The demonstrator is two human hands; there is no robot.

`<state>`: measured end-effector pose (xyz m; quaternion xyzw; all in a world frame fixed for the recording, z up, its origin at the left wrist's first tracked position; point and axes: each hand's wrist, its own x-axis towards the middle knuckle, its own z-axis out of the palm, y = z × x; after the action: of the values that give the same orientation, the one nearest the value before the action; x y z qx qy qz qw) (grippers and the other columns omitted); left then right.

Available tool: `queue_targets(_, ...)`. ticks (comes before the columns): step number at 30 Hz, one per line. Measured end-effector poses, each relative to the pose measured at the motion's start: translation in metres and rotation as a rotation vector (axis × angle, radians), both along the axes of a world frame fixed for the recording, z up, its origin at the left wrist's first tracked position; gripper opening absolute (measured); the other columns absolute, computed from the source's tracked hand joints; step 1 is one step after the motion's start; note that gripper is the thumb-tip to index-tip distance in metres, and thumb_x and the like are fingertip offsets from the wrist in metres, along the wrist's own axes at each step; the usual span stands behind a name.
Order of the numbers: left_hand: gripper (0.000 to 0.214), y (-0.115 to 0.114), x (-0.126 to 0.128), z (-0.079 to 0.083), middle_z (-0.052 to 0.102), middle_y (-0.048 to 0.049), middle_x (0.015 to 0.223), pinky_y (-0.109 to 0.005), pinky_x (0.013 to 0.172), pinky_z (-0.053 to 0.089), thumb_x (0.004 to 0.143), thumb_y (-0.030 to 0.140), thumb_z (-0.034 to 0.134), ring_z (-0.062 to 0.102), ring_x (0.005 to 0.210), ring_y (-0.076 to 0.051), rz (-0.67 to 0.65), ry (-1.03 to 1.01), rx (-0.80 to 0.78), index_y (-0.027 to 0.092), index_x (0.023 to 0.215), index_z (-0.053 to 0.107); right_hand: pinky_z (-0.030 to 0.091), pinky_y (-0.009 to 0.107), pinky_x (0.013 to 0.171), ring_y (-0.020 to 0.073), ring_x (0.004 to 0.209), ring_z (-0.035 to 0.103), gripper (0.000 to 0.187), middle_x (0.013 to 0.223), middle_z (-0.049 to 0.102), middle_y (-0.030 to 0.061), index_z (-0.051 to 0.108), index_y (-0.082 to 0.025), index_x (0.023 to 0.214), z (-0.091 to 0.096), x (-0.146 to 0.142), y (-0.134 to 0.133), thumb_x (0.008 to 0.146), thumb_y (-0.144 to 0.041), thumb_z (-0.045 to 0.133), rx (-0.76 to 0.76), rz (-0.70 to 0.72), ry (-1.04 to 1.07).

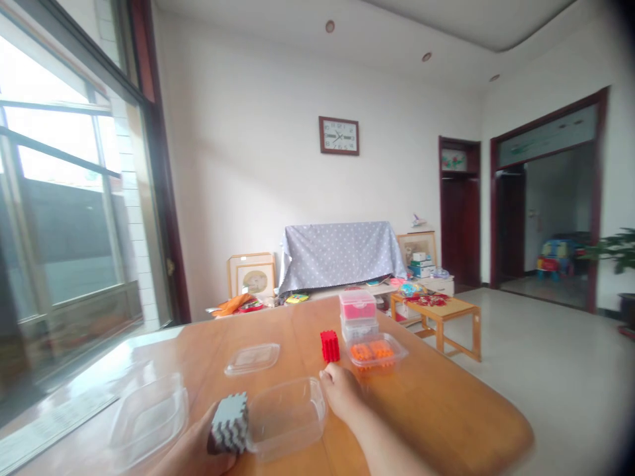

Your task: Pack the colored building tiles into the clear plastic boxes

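nearest, the left hand (201,443) has thumb and fingers closed round one grey stack (231,420) of jagged-edged pieces, just left of a clear tub (288,423). a second clear tub (149,416) sits farther left. the right hand (342,390) has its fingers curled in at the first tub's rim — whether they grip it, one cannot tell. beyond lie one clear lid (253,357), one red stack (329,346), two orange stacks (381,348) in a third tub (398,352) — and two piled boxes (358,314). past the table (446,403) are one low bench (461,309) and one wall clock (339,135).
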<state>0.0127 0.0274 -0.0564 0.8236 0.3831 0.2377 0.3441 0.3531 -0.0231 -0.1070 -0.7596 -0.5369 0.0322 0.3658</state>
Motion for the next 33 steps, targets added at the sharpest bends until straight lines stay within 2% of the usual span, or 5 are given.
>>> queue_targets(4,0.097,-0.026,-0.007,0.018,0.069,-0.0023,0.095,-0.034,0.078,0.054,0.065,0.027,0.073,0.065,0.085,-0.022,0.092,0.101,-0.132,0.023,0.151,0.030,0.024,0.025,0.057,0.0137,0.065,0.058,0.034,0.069,0.067,0.0015,0.059,-0.020,0.073,-0.006,0.004,0.000,0.098,-0.037,0.045,-0.012,0.078,0.030)
queue_targets(6,0.108,-0.031,-0.018,0.021,0.066,-0.0059,0.112,-0.032,0.077,0.054,0.064,0.028,0.076,0.064,0.089,-0.020,0.130,0.100,-0.192,0.026,0.156,0.019,0.025,0.025,0.058,0.0141,0.063,0.056,0.035,0.065,0.064,0.0010,0.058,-0.021,0.071,-0.009,0.006,0.002,0.098,-0.039,0.044,-0.018,0.112,0.041)
queue_targets(10,0.107,-0.034,-0.039,0.035,0.043,-0.0157,0.148,-0.037,0.089,0.052,0.063,0.036,0.081,0.055,0.117,-0.026,0.157,0.094,-0.112,0.028,0.154,0.024,0.026,0.025,0.059,0.0152,0.062,0.055,0.037,0.063,0.062,0.0009,0.058,-0.021,0.069,-0.013,0.010,0.002,0.097,-0.041,0.044,-0.021,0.142,0.058)
queue_targets(18,0.077,-0.033,-0.014,0.078,0.055,-0.0096,0.142,-0.041,0.107,0.041,0.071,0.031,0.077,0.050,0.131,-0.029,0.073,0.124,0.101,0.027,0.142,0.047,0.029,0.026,0.059,0.0165,0.061,0.055,0.037,0.064,0.064,0.0013,0.062,-0.022,0.073,-0.017,0.016,0.003,0.094,-0.045,0.043,-0.043,0.170,0.089)
queue_targets(33,0.070,-0.017,0.004,0.078,0.065,-0.0077,0.127,-0.039,0.093,0.049,0.067,0.021,0.075,0.061,0.112,-0.027,-0.013,0.292,0.181,0.025,0.133,0.052,0.030,0.027,0.059,0.0169,0.059,0.055,0.040,0.062,0.065,0.0016,0.059,-0.023,0.067,-0.022,0.019,0.007,0.094,-0.048,0.043,-0.044,0.180,0.078)
